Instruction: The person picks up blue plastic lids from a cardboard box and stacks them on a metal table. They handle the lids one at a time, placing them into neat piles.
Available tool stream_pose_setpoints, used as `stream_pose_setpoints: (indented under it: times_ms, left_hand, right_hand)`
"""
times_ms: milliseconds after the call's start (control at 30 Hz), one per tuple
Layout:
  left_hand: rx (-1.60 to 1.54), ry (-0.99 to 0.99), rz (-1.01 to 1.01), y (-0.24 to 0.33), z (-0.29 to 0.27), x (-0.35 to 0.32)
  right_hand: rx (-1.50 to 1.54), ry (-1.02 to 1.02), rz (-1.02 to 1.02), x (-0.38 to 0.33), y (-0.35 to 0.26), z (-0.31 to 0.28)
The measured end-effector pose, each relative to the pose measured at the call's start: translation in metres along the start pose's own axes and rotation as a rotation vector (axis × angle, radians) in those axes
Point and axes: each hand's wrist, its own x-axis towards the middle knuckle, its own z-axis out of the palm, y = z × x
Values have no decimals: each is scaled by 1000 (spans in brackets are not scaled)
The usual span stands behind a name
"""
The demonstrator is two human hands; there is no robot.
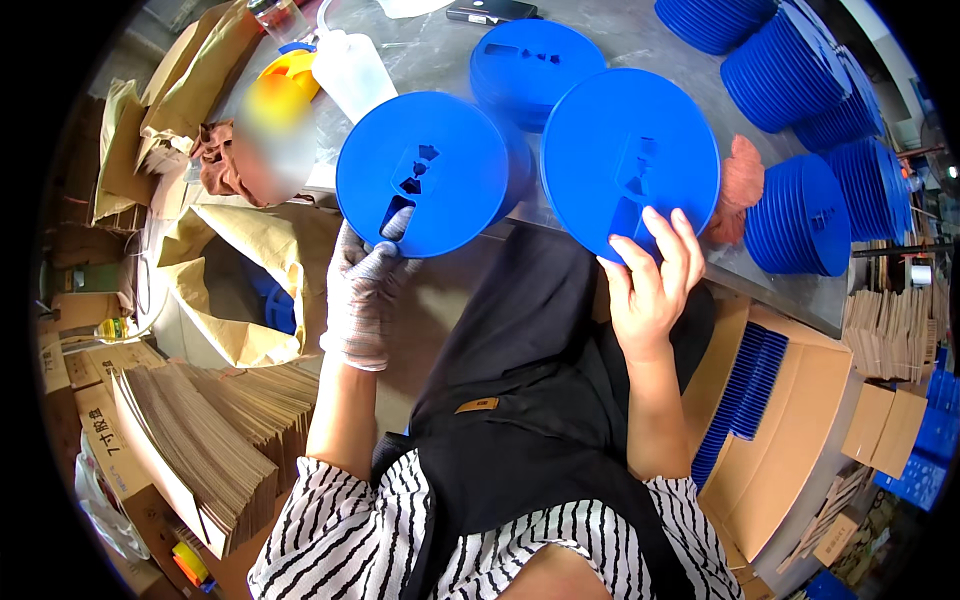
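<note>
A blue plastic reel [455,150] with a round face and cut-out slots is tilted up toward me at the middle left. My left hand [362,295], in a thin striped glove, grips its lower edge, with a fingertip at the long slot. To its right is a second blue round reel [610,125], also facing me. My bare right hand [650,285] is closed on its lower rim, fingertips lying over the face near a slot. Behind both, more blue reels [535,75] rest on the grey table [425,50]; how many are stacked is partly hidden.
Several stacks of blue reels [790,220] stand along the table's right side, near a reddish-brown cloth [740,175]. An open carton [770,470] holds blue discs at lower right. A paper sack [235,330] stands open at left, above stacked cardboard [200,450]. A white bottle [350,70] is at the back.
</note>
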Motion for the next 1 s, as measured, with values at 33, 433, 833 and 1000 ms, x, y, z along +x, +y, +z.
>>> stream_pose_setpoints:
  times_ms: [33,433,833,1000]
  left_hand:
    - [2,8,10,2,2,-1]
    - [-85,8,158,9,-20,-8]
    - [730,1111,622,75,-183,-45]
    - [1940,1049,753,61,-182,-32]
  right_hand:
    - [-2,11,0,0,0,-1]
    - [-29,40,-11,0,2,-2]
    - [38,50,6,2,-1,7]
    - [58,-1,33,5,-2,2]
